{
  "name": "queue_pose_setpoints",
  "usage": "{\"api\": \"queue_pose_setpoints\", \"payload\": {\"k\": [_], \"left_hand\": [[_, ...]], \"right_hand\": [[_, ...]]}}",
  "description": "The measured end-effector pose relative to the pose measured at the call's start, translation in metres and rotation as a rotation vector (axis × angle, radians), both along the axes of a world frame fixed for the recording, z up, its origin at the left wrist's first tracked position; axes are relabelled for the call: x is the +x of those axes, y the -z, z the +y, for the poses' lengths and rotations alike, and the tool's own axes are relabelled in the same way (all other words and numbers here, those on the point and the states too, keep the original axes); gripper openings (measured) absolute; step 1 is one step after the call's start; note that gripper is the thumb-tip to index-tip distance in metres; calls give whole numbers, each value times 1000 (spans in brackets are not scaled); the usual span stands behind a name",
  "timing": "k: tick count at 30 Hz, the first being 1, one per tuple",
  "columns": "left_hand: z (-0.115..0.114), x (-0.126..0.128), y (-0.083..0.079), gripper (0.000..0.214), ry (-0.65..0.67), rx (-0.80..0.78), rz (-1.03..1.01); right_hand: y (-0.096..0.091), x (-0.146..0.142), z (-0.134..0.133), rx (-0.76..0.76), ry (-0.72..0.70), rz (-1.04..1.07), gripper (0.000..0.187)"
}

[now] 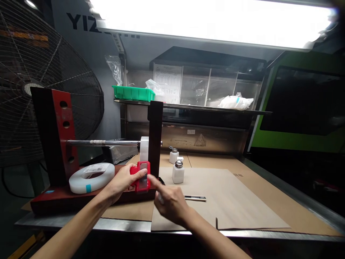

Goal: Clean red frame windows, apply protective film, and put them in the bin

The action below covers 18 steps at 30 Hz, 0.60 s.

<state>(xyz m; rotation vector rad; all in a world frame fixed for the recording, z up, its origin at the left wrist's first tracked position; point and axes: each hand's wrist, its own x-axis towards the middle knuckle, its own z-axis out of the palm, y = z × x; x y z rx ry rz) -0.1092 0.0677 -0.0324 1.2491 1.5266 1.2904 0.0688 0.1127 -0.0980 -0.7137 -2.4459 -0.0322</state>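
Note:
My left hand [122, 181] is closed round a small red device [141, 176] with a clear window, held just in front of the dark upright post [155, 136] of a red roll stand [58, 144]. My right hand [168, 201] is beside it, index finger stretched out with its tip touching the device's right edge, the other fingers curled. Nothing shows inside that hand. A white tape roll [91, 177] lies flat on the stand's base, left of my left hand.
Two white pump bottles [178, 172] [173, 155] stand on the cardboard-covered bench [242, 201]. A thin dark strip [195, 198] lies by my right hand. A large fan [32, 93] stands at the left. A green bin [133, 93] and bags sit on the back shelf.

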Motion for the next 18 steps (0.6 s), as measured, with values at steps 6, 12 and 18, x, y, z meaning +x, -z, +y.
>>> {"api": "queue_pose_setpoints", "payload": {"k": [6,12,18], "left_hand": [[0,-5,4,52,-22,-5,-8],[2,-6,5,52,-28,-13,-7],[0,-4,3,53,-42,-24,13]], "right_hand": [[0,50,46,-273,274,-100,22],[16,74,66,-407,309,-284,24],[11,72,72,-463,289,-359,24]]}}
